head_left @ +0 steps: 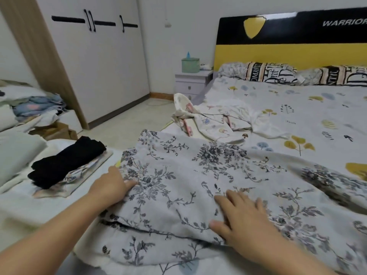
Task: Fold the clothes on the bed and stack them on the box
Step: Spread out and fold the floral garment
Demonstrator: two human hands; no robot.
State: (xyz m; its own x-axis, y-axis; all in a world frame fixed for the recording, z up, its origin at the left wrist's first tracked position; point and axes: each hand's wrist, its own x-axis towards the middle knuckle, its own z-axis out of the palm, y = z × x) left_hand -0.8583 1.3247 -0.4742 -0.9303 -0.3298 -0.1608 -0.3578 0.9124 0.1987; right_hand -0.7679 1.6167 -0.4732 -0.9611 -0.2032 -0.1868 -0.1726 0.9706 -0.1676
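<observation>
The floral garment (198, 185) lies flat, long axis running rightward across the bed (297, 108). The left hand (111, 185) grips its left edge; the right hand (244, 219) presses flat, fingers spread, holding nothing. The loose right end looks nearer the right hand.

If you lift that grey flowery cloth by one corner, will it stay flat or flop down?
Probably flop: the grey flowery cloth already lies in soft folds and ripples on the bed. It looks thin, so likely light. It bunches at the left hand, so it would likely wrinkle rather than slide whole.
</observation>
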